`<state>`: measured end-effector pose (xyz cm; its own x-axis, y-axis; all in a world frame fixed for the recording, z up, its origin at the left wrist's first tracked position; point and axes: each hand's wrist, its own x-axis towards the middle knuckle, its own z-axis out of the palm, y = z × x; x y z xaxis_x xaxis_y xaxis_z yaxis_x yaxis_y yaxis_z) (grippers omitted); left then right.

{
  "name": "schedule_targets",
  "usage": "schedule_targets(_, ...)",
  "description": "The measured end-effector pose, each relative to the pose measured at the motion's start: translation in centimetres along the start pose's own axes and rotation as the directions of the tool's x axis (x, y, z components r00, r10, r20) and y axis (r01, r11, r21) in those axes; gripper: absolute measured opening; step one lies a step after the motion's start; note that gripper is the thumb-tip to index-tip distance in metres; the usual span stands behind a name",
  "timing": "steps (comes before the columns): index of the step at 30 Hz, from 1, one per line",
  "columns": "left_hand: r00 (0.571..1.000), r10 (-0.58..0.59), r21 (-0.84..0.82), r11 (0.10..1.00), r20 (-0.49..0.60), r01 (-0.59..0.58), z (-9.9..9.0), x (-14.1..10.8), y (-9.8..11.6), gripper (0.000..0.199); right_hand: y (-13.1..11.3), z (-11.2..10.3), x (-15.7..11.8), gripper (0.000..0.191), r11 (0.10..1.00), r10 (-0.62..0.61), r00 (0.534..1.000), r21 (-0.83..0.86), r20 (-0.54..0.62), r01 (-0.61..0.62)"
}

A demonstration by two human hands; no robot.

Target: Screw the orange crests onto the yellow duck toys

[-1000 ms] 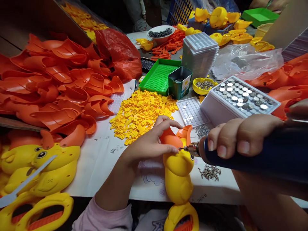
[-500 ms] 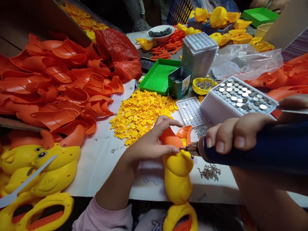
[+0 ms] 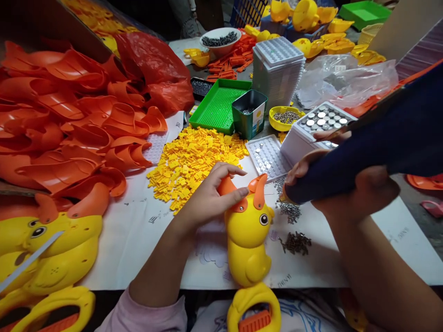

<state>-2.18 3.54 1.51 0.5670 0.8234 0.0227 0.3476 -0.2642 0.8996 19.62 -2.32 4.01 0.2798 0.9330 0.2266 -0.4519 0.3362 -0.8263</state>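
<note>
Fingers (image 3: 236, 197) of the left hand (image 3: 204, 198) hold the orange flap (image 3: 226, 185) on the yellow duck toy (image 3: 246, 230), left of the screw pile (image 3: 295, 243). One screw (image 3: 241, 208) looks driven home; others left cannot be told. Above and right of that pile, the right hand (image 3: 360, 191) grips the blue driver (image 3: 346, 147), lifted off since the earlier frame.

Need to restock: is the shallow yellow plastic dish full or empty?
Not empty: the yellow dish holds many small metallic pieces; their depth is unclear.
</note>
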Motion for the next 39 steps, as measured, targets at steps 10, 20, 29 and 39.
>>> schedule_targets(10,0.993,0.067,0.07,0.996,-0.095,-0.061,0.5,0.3,0.4,0.03,0.9,-0.5,-0.1,0.045,1.0,0.015,0.999,0.005,0.033,-0.016)
schedule_targets(20,0.972,0.179,0.191,0.97,-0.154,-0.149,0.7,0.1,0.3,0.028,-0.1,-0.6,0.5,0.043,0.999,-0.042,0.994,-0.01,0.105,0.043)
schedule_targets(29,0.923,0.375,0.385,0.866,-0.081,-0.318,1.2,-0.6,1.1,0.011,-0.9,-1.2,0.0,0.045,0.998,-0.061,0.998,0.014,0.034,0.061)
schedule_targets(39,0.918,0.387,0.416,0.851,-0.086,-0.32,1.3,-0.5,1.1,0.009,-1.1,-0.5,0.1,0.046,0.992,-0.101,0.995,-0.072,-0.018,0.099)
